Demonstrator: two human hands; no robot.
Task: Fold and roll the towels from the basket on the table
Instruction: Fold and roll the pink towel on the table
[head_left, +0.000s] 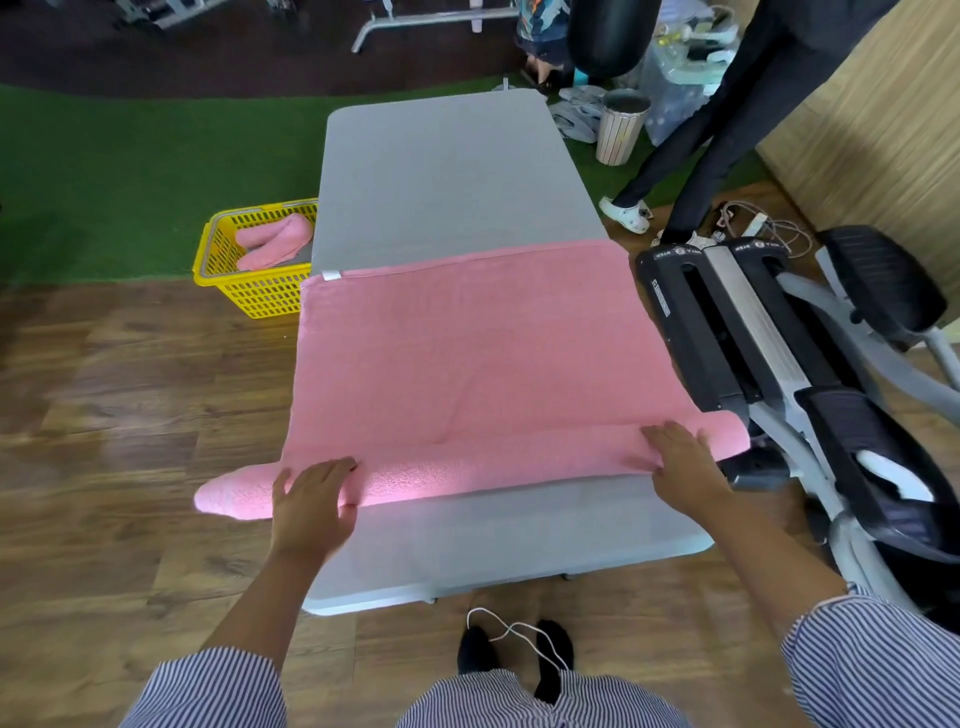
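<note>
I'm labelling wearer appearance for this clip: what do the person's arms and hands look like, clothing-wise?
Both the left hand and right hand are bare: no gloves, rings or watch visible. The forearms are uncovered; short blue-and-white striped sleeves end near the elbows.

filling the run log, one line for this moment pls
stage: rolling | pink towel on table | left hand, right hand on roll

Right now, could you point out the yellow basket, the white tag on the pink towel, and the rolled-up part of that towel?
yellow basket (270, 301): head view, on its front mesh wall.
white tag (331, 275): head view, at the towel's far left corner.
rolled-up part (467, 467): head view, mid-roll, between the hands.
</note>
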